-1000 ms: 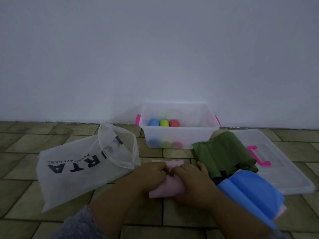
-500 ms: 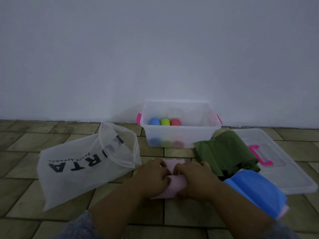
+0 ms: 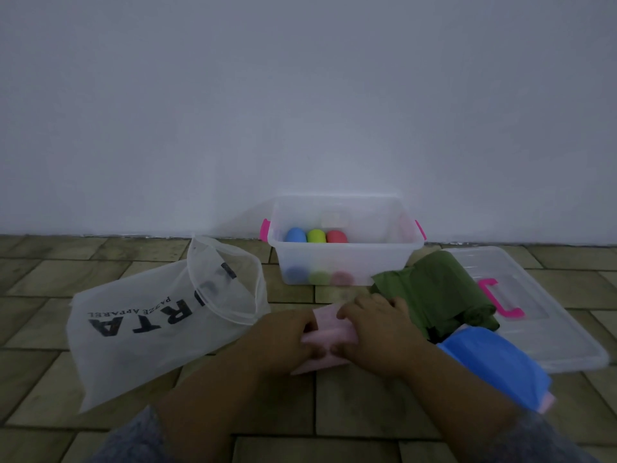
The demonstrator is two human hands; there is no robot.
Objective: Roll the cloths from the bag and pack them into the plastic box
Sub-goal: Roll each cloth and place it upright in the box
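At lower centre, on the floor (image 3: 350,409), the left hand (image 3: 283,335) and right hand (image 3: 377,332) each have a curled grip on the half-rolled pink cloth (image 3: 330,329), where even pressure at both ends should give a tight roll to fit the box (image 3: 344,259) above it in the frame.

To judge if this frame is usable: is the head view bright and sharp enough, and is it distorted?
Head view: dim, bluish, without glare; the left hand, right hand and pink cloth look slightly soft; the print on the bag is readable; the wall base line is nearly straight.
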